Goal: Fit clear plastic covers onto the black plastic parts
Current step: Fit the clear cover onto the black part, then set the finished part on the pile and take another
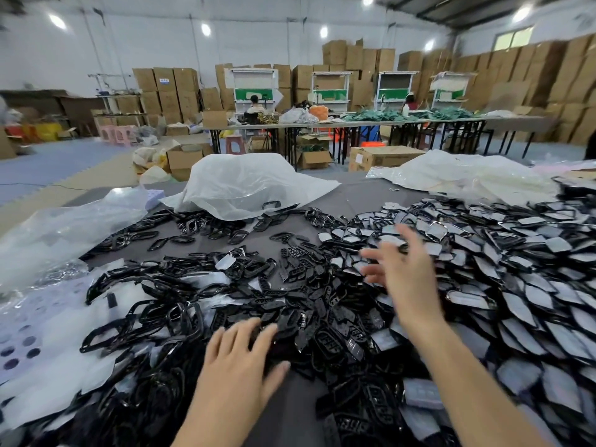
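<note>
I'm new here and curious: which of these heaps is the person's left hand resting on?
The middle heap of flat black pieces with holes, under the left hand; hollow rings lie to its left, pieces with pale covers to its right.

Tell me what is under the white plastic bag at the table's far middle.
Black plastic parts stick out from under the white plastic bag along its near edge. Whatever props up its middle is covered.
</note>
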`<state>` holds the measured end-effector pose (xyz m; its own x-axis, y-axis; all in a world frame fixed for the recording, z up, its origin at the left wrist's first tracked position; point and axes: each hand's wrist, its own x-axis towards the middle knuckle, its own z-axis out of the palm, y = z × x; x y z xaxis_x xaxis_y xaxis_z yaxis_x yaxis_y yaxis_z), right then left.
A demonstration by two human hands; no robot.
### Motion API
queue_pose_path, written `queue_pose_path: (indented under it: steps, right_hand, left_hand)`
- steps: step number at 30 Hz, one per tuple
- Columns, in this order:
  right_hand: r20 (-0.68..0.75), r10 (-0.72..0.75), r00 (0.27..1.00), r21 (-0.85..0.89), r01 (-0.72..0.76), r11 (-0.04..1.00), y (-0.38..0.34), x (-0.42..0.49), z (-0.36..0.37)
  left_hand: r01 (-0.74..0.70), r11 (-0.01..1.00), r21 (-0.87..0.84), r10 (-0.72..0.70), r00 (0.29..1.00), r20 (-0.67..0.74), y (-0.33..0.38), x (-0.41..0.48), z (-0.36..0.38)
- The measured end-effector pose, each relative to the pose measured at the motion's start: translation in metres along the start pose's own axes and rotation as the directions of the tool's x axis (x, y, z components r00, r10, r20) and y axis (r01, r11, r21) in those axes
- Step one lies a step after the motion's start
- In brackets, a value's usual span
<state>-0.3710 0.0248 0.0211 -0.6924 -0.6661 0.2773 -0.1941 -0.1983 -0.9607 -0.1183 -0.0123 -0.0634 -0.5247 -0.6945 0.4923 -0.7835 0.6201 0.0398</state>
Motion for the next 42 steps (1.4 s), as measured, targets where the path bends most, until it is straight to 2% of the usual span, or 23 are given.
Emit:
queue_pose_path:
  steps: [2, 4, 7, 9, 10, 12, 16, 18, 20, 22, 25, 27, 31, 33, 35, 38, 40, 41, 42]
  right_hand:
    - [0.196, -0.061, 0.979, -0.141, 0.09, 0.986, 0.009, -0.03, 0.031]
    - [0.386, -0.106, 0.916, -0.315, 0.239, 0.918, 0.024, -0.051, 0.061]
    - [0.601, -0.029, 0.799, -0.591, 0.468, 0.657, 0.05, -0.064, 0.095]
    - [0.654, 0.066, 0.754, -0.675, 0.541, 0.501, 0.062, -0.068, 0.106]
    - [0.656, 0.068, 0.752, -0.684, 0.554, 0.475, 0.065, -0.068, 0.109]
    - [0.622, 0.013, 0.783, -0.677, 0.529, 0.512, 0.063, -0.064, 0.113]
    - [0.561, -0.095, 0.822, -0.664, 0.516, 0.541, 0.042, -0.05, 0.132]
    - [0.592, -0.097, 0.8, -0.56, 0.495, 0.664, 0.024, -0.048, 0.149]
    - [0.655, -0.026, 0.755, -0.48, 0.442, 0.758, 0.007, -0.046, 0.17]
    - [0.741, 0.111, 0.663, -0.514, 0.453, 0.728, -0.006, -0.045, 0.192]
    - [0.796, 0.328, 0.509, -0.596, 0.563, 0.572, -0.013, -0.057, 0.216]
    - [0.8, 0.36, 0.48, -0.598, 0.588, 0.545, -0.009, -0.066, 0.222]
    - [0.819, 0.276, 0.503, -0.557, 0.584, 0.59, 0.0, -0.074, 0.211]
    - [0.799, 0.145, 0.584, -0.501, 0.51, 0.699, -0.001, -0.072, 0.196]
    - [0.701, 0.04, 0.712, -0.386, 0.331, 0.861, -0.003, -0.066, 0.178]
    - [0.546, 0.056, 0.836, -0.128, 0.017, 0.992, -0.002, -0.055, 0.145]
    - [0.462, 0.16, 0.872, 0.106, -0.233, 0.967, 0.004, -0.053, 0.119]
    - [0.433, 0.221, 0.874, 0.224, -0.342, 0.913, 0.008, -0.053, 0.107]
    - [0.413, 0.282, 0.866, 0.323, -0.429, 0.844, 0.011, -0.054, 0.094]
  left_hand:
    - [0.091, 0.993, 0.073, -0.093, 0.996, 0.017, -0.012, 0.004, -0.003]
    - [0.129, 0.985, 0.11, -0.133, 0.991, 0.03, -0.021, 0.005, -0.006]
    - [0.14, 0.982, 0.123, -0.14, 0.99, -0.008, -0.023, 0.005, -0.003]
    - [0.162, 0.982, 0.099, -0.159, 0.987, -0.037, -0.022, 0.007, -0.003]
    - [0.183, 0.981, 0.07, -0.18, 0.983, -0.048, -0.022, 0.007, -0.004]
    - [0.202, 0.979, 0.001, -0.201, 0.977, -0.071, -0.021, 0.009, -0.006]
    - [0.241, 0.97, -0.02, -0.242, 0.965, -0.097, -0.017, 0.011, -0.012]
    - [0.251, 0.968, -0.024, -0.252, 0.962, -0.107, -0.018, 0.013, -0.015]
    - [0.211, 0.977, 0.013, -0.209, 0.973, -0.095, -0.02, 0.012, -0.011]
    - [0.126, 0.992, 0.032, -0.123, 0.989, -0.077, -0.022, 0.009, -0.007]
    - [-0.009, 0.997, 0.073, 0.012, 0.999, -0.038, -0.022, 0.007, -0.006]
    - [-0.055, 0.996, 0.077, 0.056, 0.998, -0.005, -0.024, 0.007, -0.006]
    - [-0.043, 0.998, -0.045, 0.042, 0.999, -0.029, -0.022, 0.006, -0.001]
    - [-0.061, 0.994, -0.095, 0.053, 0.995, -0.09, -0.02, 0.003, 0.002]
    - [-0.043, 0.99, -0.135, 0.028, 0.994, -0.109, -0.02, 0.0, 0.002]
    - [-0.024, 0.99, -0.14, 0.002, 0.988, -0.154, -0.016, 0.001, -0.002]
    - [0.017, 0.951, -0.308, -0.081, 0.977, -0.197, -0.013, 0.002, -0.005]
    - [0.067, 0.887, -0.457, -0.17, 0.967, -0.189, -0.01, 0.004, -0.011]
    - [0.133, 0.755, -0.642, -0.271, 0.955, -0.12, -0.008, 0.007, -0.017]
